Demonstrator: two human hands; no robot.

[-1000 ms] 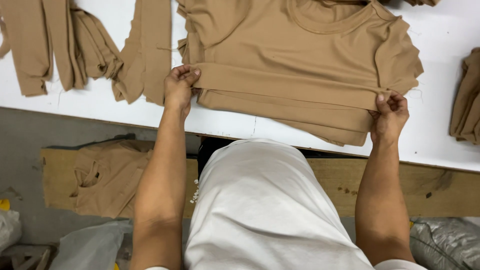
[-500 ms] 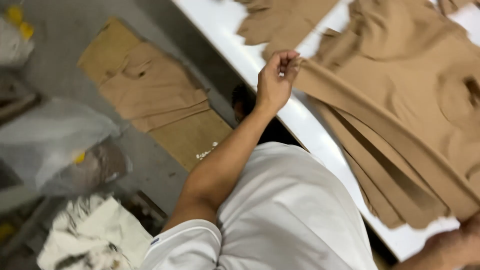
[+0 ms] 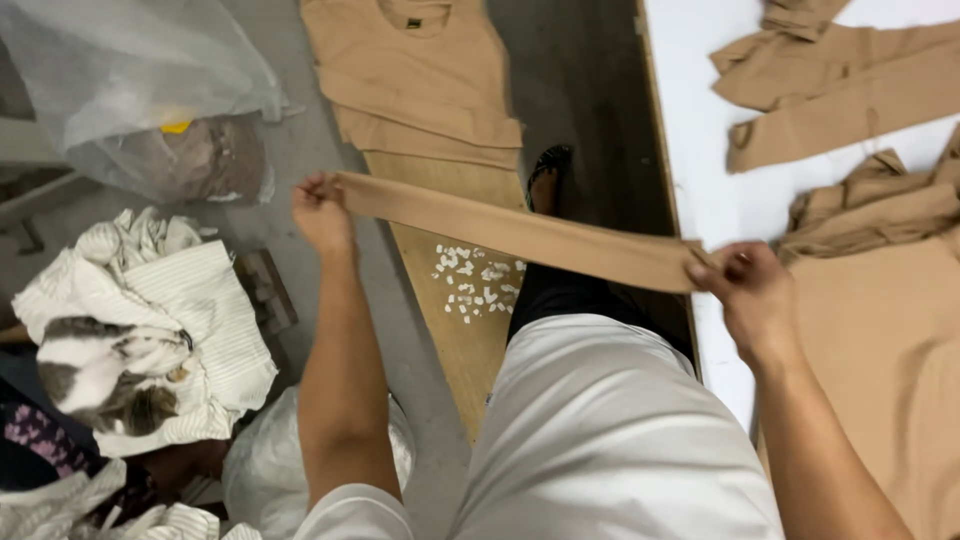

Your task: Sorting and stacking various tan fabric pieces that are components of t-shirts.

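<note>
Head view, looking down: your white table (image 3: 700,190) runs along the right, out past your right fingers, with tan cloth pieces (image 3: 850,90) lying on it beyond them and a wide tan panel (image 3: 880,350) under your right forearm. On the floor beyond your fingers a cardboard sheet (image 3: 470,340) carries a stack of tan shirts (image 3: 420,80) at its far end and a scatter of small white scraps (image 3: 475,280) nearer you. Out to the side of your left fingers sit a clear plastic bag (image 3: 130,70) and, closer to you, a heap of white striped cloth (image 3: 190,330).

You hold a folded tan cloth strip (image 3: 510,232) stretched level between both hands, above the floor and off the table. Your left hand (image 3: 322,212) pinches one end with its fingers pressed together on it. Your right hand (image 3: 752,290) pinches the other end at the table's edge, its fingers closed over the cloth.
</note>
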